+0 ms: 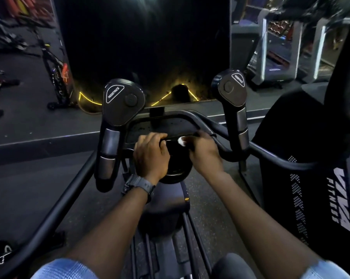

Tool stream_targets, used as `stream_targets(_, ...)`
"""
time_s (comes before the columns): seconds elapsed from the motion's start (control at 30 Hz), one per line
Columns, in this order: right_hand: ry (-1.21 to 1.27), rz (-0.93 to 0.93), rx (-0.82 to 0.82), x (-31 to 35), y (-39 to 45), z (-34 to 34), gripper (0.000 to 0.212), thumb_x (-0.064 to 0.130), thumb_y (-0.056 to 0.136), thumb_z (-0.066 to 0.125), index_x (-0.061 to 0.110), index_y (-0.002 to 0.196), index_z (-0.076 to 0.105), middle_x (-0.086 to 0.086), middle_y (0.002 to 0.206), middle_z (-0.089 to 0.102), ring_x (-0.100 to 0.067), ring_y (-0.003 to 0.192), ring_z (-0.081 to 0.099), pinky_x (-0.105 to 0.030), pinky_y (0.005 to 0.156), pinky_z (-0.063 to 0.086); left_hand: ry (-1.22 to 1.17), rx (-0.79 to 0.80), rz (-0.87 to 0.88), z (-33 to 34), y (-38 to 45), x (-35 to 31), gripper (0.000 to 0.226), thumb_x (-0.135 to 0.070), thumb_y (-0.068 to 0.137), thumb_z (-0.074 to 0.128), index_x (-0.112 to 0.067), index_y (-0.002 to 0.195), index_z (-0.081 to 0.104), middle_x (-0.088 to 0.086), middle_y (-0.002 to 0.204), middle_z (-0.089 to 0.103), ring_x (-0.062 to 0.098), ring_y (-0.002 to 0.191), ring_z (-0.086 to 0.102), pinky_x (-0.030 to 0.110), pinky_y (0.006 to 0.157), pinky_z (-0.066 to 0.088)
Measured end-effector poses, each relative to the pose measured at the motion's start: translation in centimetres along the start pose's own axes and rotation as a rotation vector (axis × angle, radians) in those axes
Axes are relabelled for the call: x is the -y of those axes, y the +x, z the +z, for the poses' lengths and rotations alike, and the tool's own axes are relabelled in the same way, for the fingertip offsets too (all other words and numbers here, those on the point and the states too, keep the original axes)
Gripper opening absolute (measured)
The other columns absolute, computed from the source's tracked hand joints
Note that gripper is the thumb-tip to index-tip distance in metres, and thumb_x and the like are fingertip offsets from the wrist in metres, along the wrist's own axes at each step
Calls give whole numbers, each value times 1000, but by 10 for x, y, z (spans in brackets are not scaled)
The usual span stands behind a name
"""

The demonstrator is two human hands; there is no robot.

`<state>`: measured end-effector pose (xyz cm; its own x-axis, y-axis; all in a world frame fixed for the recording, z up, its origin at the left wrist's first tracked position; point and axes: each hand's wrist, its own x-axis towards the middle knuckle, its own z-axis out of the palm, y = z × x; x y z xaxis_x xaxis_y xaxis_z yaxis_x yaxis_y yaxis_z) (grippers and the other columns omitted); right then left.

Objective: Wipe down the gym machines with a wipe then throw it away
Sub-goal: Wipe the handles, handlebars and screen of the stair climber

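At dim gym machine point(162, 125), right hand point(205, 151) pinches wipe point(181, 141).

Dark speckled rubber gym floor point(29, 178). Black wristwatch with resin strap point(139, 186). Light blue denim shorts point(63, 268) along bottom edge. Tall black pillar point(146, 47) straight ahead, yellow light strip point(89, 101) zigzagging at its base. Grey-framed treadmills point(277, 57) far right. Black-and-orange spin bike point(57, 73) far left, blurred. Black panel with white "FITNESS" lettering point(339, 198) close on the right.
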<state>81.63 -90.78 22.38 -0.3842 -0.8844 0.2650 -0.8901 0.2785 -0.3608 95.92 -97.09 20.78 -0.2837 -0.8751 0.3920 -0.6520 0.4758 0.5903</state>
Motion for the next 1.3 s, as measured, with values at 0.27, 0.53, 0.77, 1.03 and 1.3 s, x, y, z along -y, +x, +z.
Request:
stream_targets(0.27,-83,432,-84,-25,44,-8,27,8,99,40,-1,117,59,-18,117,61,-27,104,58,-24,77,43,7,3,11,0,0,0,22,-20,92,60,-22,112,69,-5,113,68,22,108,54,38,92,44)
stream_targets(0.53,-45,50,46,-10,58,-5,33,6,96,44,-5,125,54,-24,130,55,-36,121,54,-36,100,39,6,-7,9,2,1,1,21,-20,92,59,-23,110,69,-8,112,68,20,108,54,36,93,43)
stream_targets(0.77,-108,198,218,-18,46,-1,78,57,98,29,2,152,14,-17,160,13,-24,148,11,-35,120,11,6,-17,18,2,0,1,20,-20,92,59,-23,109,69,-8,110,68,20,106,54,35,93,42)
stream_targets(1.03,-177,-92,389,10,66,7,62,41,103,26,5,153,17,-11,161,12,-20,149,7,-39,121,7,15,-18,21,0,0,-1,22,-16,92,58,-21,110,69,-6,110,68,21,105,55,36,91,44)
stream_targets(1.3,-187,-245,472,51,87,7,41,20,105,28,3,138,46,-20,149,37,-31,139,31,-34,108,26,51,-15,28,2,0,2,14,-13,90,55,-14,100,66,1,101,66,26,96,55,38,82,43)
